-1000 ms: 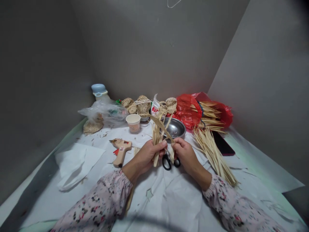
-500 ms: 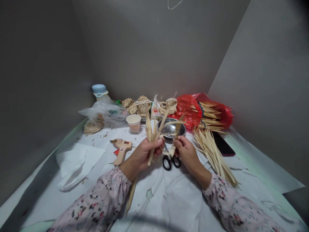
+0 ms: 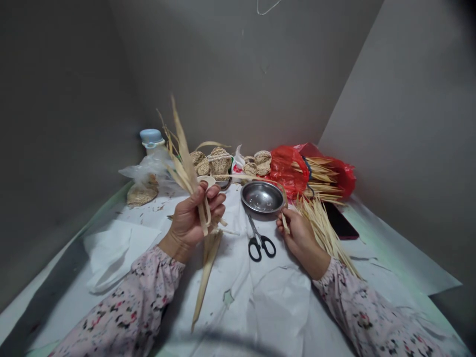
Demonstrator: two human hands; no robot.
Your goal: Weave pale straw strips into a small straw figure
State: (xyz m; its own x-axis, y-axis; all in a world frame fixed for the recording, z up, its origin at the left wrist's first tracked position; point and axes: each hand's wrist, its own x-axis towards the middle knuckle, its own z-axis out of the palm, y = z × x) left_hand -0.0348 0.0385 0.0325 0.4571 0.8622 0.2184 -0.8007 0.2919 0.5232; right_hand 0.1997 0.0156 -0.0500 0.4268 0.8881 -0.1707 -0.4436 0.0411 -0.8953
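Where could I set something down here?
There's free white paper below the scissors, between the left sleeve and right sleeve. It's crowded at the back, around the woven straw pieces and red plastic bag.

The left hand (image 3: 195, 214) hid where the dried leaf strips (image 3: 185, 161) gathered inside its fingers, and the floral sleeves (image 3: 122, 307) ran off the bottom edge. The pale flecks (image 3: 256, 197) in the steel bowl (image 3: 262, 182) were too small to identify, and the top edge cut off the white wire (image 3: 266, 7).

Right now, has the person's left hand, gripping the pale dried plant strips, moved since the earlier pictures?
Yes: the left hand has shifted leftward, farther from the round steel bowl.
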